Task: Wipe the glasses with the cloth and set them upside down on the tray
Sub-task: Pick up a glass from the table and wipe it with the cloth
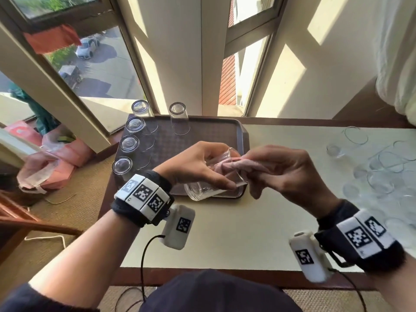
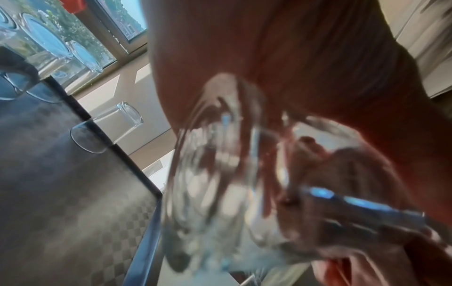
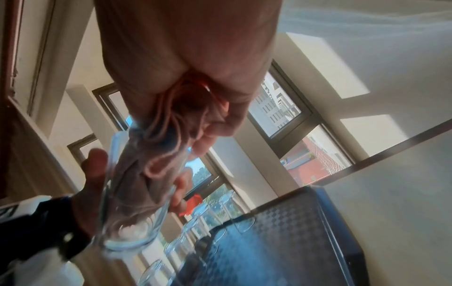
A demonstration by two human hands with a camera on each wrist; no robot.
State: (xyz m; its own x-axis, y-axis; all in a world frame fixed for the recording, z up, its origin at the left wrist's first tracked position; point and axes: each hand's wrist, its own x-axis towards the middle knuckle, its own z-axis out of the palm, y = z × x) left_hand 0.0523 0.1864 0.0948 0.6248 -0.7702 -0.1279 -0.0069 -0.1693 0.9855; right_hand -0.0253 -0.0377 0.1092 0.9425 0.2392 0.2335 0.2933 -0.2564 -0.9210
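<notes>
My left hand (image 1: 202,165) grips a clear glass (image 1: 202,190) tilted on its side above the near right corner of the dark tray (image 1: 202,136). A pink cloth (image 1: 234,165) is stuffed into the glass's mouth, and my right hand (image 1: 281,170) pinches the cloth's outer end. In the right wrist view the cloth (image 3: 151,168) fills the glass (image 3: 127,232), with the left hand's fingers (image 3: 93,174) round it. The left wrist view shows the glass (image 2: 220,174) blurred. Several glasses (image 1: 129,143) stand upside down along the tray's left side, and one more (image 1: 177,118) at its far edge.
Several clear glasses (image 1: 378,172) crowd the pale table (image 1: 225,233) to the right of my hands. A window and wall run behind the tray. Pink bags (image 1: 56,163) lie on the floor to the left, and a white curtain (image 1: 396,52) hangs at the far right.
</notes>
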